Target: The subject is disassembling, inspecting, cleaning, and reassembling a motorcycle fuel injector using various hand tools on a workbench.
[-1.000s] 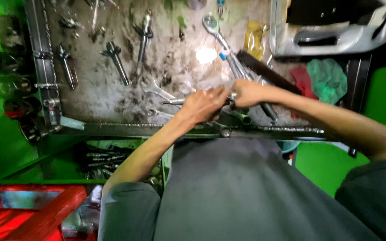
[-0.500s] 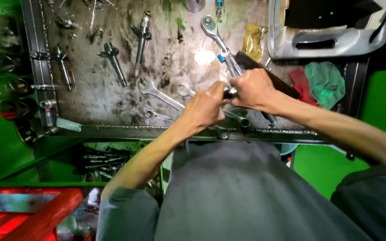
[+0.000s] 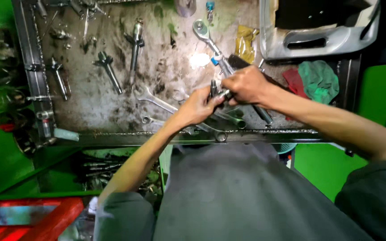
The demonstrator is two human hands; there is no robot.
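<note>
**Two hands on a small metal part over a greasy bench**

Head view: the left hand (image 3: 199, 106) and right hand (image 3: 245, 85) meet above the bench (image 3: 166, 67), toward its near edge and right of its middle. Between them is a small dark metal part (image 3: 214, 88), slim and roughly upright. The left grip is closed around its lower end, and the right grip is curled shut over a bright metal piece at its side; what exactly the right fingers pinch is hidden. To do this well, I judge the left hand should hold the part steady while the right does the turning, kept low over the bench so nothing rolls off.

The bench is stained steel, dull and oily, with a welded rim. A polished ratchet handle (image 3: 207, 38) lies toward the far edge, an open-ended spanner (image 3: 155, 99) left of the hands. Crumpled green and red rags (image 3: 318, 80) sit at the right edge beside a grey moulded plastic case (image 3: 318, 42).
</note>
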